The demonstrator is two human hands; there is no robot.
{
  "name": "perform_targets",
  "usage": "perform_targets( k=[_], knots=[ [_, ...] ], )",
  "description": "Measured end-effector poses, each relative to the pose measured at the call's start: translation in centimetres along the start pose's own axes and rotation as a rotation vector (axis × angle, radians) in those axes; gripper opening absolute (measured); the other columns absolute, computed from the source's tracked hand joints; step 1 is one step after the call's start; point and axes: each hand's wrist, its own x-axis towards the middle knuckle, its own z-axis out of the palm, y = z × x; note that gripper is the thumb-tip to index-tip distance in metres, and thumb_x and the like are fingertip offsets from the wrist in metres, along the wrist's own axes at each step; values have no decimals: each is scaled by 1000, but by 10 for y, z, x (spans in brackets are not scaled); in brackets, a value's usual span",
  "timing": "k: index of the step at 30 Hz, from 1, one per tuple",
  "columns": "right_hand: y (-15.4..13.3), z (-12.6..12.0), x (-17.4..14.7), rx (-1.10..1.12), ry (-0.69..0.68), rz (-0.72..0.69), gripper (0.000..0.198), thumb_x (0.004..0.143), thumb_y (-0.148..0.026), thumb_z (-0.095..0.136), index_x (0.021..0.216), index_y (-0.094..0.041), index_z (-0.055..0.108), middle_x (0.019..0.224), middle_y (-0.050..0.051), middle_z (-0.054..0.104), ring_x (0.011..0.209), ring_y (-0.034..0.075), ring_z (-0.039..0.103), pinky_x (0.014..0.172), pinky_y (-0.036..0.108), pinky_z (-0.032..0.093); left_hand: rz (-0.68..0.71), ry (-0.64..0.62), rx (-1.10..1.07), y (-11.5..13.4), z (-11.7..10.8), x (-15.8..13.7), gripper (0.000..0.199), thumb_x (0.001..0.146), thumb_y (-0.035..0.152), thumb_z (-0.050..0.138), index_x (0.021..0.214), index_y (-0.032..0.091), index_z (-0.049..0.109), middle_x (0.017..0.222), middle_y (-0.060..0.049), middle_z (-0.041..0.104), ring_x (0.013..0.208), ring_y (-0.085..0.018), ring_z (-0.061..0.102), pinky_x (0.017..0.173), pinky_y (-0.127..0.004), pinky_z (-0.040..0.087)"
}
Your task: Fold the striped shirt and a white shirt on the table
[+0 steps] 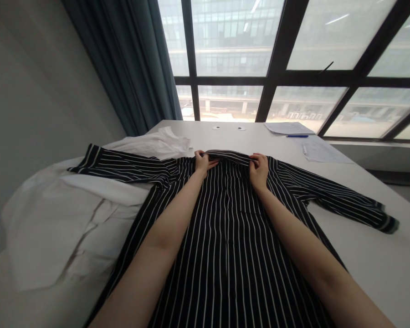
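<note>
A black shirt with white stripes (225, 228) lies spread over the table, its collar at the far end and its sleeves out to both sides. My left hand (202, 164) pinches the left end of the collar, with some fingers reaching under the fold. At the collar's right end, my right hand (258, 171) has thumb and fingers closed on the cloth. Between the two hands the collar band (227, 156) stands slightly raised. Both forearms pass over the front of the shirt. Its lower hem runs out of view at the bottom.
White garments (78, 218) lie heaped on the left, partly under the left sleeve. Toward the window, the white table (198, 130) carries papers (289, 128), a blue pen (297, 136) and a clear plastic sheet (324, 150). A dark blue curtain (133, 59) hangs behind.
</note>
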Motion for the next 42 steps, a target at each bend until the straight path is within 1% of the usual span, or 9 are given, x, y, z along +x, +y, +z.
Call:
perform_targets(
  k=[5, 11, 17, 23, 26, 29, 33, 39, 42],
  knots=[
    [16, 4, -1, -36, 0, 105, 27, 77, -13, 44, 99, -16, 60, 113, 15, 51, 95, 22, 58, 82, 38, 54, -4, -129, -26, -7, -20, -12, 33, 78, 10, 48, 105, 23, 60, 93, -4, 64, 84, -16, 65, 78, -40, 61],
    [19, 5, 0, -106, -69, 112, 21, 82, -25, 53, 101, -19, 61, 105, 11, 61, 102, 24, 56, 92, 42, 48, 78, -219, 22, -10, -32, -17, 28, 87, 27, 49, 104, 16, 68, 107, -11, 68, 102, -22, 64, 86, -41, 58],
    [18, 3, 0, -219, -95, 121, 25, 81, -20, 51, 103, -17, 61, 108, 12, 60, 104, 24, 56, 91, 39, 46, 240, -83, 381, -16, -31, -16, 33, 76, 11, 60, 106, 16, 71, 118, -11, 61, 102, -26, 63, 87, -43, 57],
    [6, -1, -4, -378, -129, 94, 34, 77, -12, 49, 107, -18, 64, 122, 15, 55, 111, 30, 50, 93, 45, 41, 437, 109, 758, -11, -34, -30, 29, 78, 9, 57, 102, 17, 71, 134, -15, 46, 134, -38, 34, 112, -55, 31],
    [-6, 1, -6, -455, -288, -39, 42, 84, -9, 41, 120, -17, 61, 134, 15, 52, 124, 31, 43, 102, 50, 33, 543, 61, 872, -10, -31, -35, 34, 84, 9, 49, 108, 20, 70, 140, -11, 45, 139, -31, 29, 118, -49, 20],
    [-10, 8, -10, -485, -549, -170, 45, 91, -11, 35, 128, -22, 58, 138, 9, 55, 129, 25, 44, 105, 45, 33, 635, -156, 1071, -13, -26, -34, 39, 89, 9, 41, 115, 22, 67, 146, -7, 45, 141, -25, 29, 119, -44, 16],
    [0, 14, -12, -530, -702, -113, 43, 94, -24, 40, 133, -30, 56, 143, 4, 53, 133, 29, 43, 107, 53, 32, 580, -327, 1190, -24, -25, -30, 38, 90, 19, 47, 123, 30, 63, 141, -5, 54, 135, -27, 42, 116, -49, 21],
    [19, 4, -5, -614, -755, 17, 55, 91, -56, 46, 138, -29, 51, 149, 7, 45, 138, 35, 36, 108, 59, 28, 483, -266, 1248, -31, -30, -24, 46, 88, 29, 52, 133, 24, 55, 149, -13, 44, 142, -36, 29, 115, -59, 9],
    [17, -1, -4, -626, -706, 24, 60, 89, -59, 47, 138, -23, 52, 149, 12, 44, 138, 35, 35, 109, 59, 26, 487, -221, 1251, -32, -30, -25, 46, 88, 29, 50, 133, 20, 54, 150, -15, 42, 143, -37, 27, 114, -60, 7]
  ],
)
